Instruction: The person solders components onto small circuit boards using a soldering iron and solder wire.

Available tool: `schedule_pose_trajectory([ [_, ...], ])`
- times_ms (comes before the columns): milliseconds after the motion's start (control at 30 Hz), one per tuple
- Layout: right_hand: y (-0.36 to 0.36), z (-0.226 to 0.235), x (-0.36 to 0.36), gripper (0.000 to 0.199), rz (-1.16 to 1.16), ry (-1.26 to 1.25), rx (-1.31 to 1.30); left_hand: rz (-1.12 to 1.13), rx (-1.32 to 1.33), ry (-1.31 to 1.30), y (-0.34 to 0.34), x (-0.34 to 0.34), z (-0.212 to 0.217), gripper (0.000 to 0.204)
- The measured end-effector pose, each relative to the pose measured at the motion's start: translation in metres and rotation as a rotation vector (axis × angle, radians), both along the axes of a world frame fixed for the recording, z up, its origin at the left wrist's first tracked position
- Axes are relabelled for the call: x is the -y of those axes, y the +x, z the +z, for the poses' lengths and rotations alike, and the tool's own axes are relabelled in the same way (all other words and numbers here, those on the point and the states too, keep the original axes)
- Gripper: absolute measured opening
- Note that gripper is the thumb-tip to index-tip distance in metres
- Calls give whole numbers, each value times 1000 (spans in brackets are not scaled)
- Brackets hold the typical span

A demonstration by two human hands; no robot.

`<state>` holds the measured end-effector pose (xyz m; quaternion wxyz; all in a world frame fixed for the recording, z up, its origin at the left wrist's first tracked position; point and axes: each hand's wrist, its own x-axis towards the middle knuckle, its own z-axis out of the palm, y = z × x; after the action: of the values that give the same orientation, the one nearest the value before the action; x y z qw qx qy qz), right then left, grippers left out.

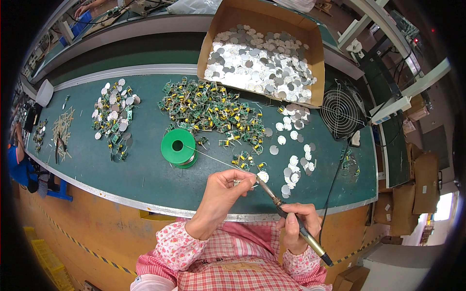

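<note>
While the right grip [302,218] clasps a rigid-looking soldering iron [277,201], best held by its handle [310,239], the left grip [216,196] pinches bendy-looking wire [213,158].

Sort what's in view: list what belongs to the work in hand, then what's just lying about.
In the work, it seems:
- soldering iron, in the right hand
- thin wire, at the left hand's fingers
- green spool
- circuit boards
- round discs

Probably just lying about:
- dark-handled tool
- cartons
- yellow crates
</note>
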<state>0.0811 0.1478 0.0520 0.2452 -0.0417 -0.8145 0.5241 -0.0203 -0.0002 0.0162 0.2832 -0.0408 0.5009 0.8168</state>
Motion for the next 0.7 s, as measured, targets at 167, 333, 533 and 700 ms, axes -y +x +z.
schedule_pose_trajectory([
  [167,-1,-3,-5,15,38,110,-42,-7,-4,-8,0,2,-3,13],
  [333,4,-7,-5,16,37,51,-108,-16,4,1,0,3,-2,14],
  [533,-13,-25,6,18,-142,-102,-7,-40,43,1,4,1,0,12],
  [700,-26,-28,15,29,-85,-408,86,-194,34,33,14,0,6,15],
])
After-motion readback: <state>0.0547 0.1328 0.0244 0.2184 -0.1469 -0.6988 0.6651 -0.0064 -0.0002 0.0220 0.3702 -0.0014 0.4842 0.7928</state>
